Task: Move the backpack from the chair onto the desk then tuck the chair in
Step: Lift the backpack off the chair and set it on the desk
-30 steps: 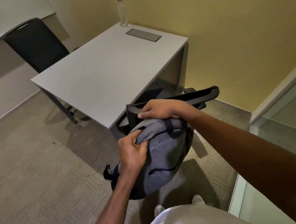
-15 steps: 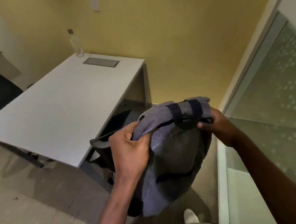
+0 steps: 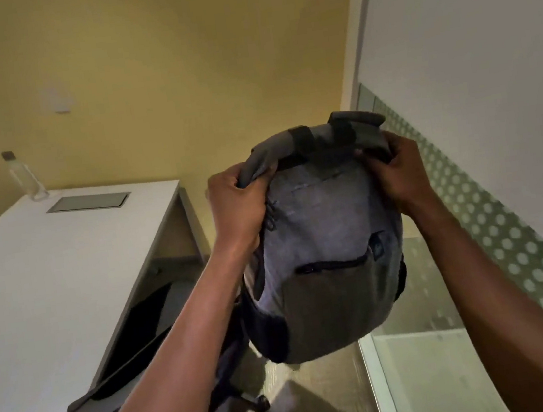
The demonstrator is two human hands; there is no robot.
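Note:
A grey backpack (image 3: pixel 324 254) with dark trim hangs in the air in front of me, held up by its top. My left hand (image 3: pixel 238 203) is shut on its upper left corner and my right hand (image 3: pixel 396 168) is shut on its upper right corner. The white desk (image 3: pixel 32 289) lies to the left, lower than the backpack and apart from it. The black chair (image 3: pixel 133 348) stands below my left forearm beside the desk's right edge, with its backrest top and a wheeled base showing; its seat is mostly hidden.
A clear bottle (image 3: pixel 22 176) and a grey inset panel (image 3: pixel 88 202) sit at the desk's far end by the yellow wall. A frosted glass partition (image 3: pixel 496 245) with a dot pattern runs close on the right. Carpet floor shows below the backpack.
The backpack has risen from above the chair to chest height, and my hands have shifted to both top corners. The view has swung right and tilted up.

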